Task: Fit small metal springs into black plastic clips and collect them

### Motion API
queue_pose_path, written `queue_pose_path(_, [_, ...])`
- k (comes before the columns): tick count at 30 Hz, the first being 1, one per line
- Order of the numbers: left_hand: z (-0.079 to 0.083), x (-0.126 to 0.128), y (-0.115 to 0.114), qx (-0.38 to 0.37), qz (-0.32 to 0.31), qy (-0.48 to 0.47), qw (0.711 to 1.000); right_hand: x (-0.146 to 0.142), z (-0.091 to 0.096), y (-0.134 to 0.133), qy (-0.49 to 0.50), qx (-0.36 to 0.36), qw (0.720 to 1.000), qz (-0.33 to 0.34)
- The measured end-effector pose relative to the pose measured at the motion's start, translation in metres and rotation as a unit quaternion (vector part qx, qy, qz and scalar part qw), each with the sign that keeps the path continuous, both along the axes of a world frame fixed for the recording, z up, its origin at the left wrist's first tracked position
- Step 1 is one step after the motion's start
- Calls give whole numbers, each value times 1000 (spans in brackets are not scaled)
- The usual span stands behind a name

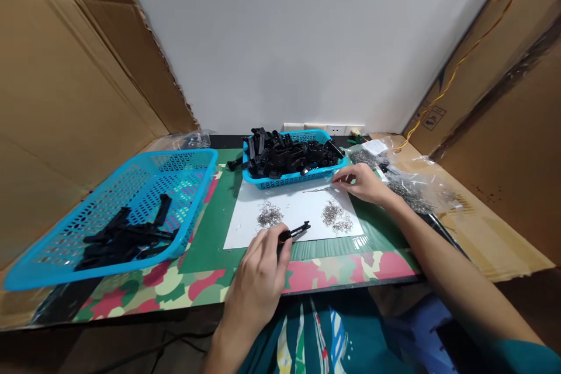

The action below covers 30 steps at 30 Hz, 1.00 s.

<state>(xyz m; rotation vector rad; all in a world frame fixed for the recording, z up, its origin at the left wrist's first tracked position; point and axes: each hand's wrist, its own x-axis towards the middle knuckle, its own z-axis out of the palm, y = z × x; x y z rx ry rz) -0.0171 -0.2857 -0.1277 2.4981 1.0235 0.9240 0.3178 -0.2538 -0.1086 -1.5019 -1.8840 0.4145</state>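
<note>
My left hand (260,272) grips a narrow black plastic part (300,230) near the front of a white sheet (302,210). The part's notched end points right, and its near end is hidden in my fingers. At the sheet's far right edge, my right hand (359,182) has thumb and fingertips closed at the right end of a thin dark rod-like tool (316,190), low over the paper. Two piles of tiny metal pieces, a left pile (269,214) and a right pile (335,216), lie on the sheet.
A blue basket (289,178) heaped with black parts stands behind the sheet. Another blue basket (193,216) at left holds several black parts. Plastic bags of small metal pieces (409,193) lie at right. Cardboard walls (65,70) flank the table; sockets (335,129) line the back.
</note>
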Motion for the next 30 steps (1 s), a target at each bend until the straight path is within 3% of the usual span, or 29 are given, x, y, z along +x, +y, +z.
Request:
queue_pose_path(8, [-1, 0, 0, 3, -12, 19, 1000, 1, -1, 0, -31, -55, 997, 35])
queue_pose_path(20, [2, 1, 0, 10, -30, 15, 999, -4, 6, -6, -82, -57, 993, 60])
queue_pose_path(25, [2, 1, -1, -19, -26, 0, 999, -15, 22, -18, 46, -86, 990, 106])
queue_pose_path(30, [5, -1, 0, -75, -29, -41, 996, -45, 26, -24, 259, -139, 938, 182])
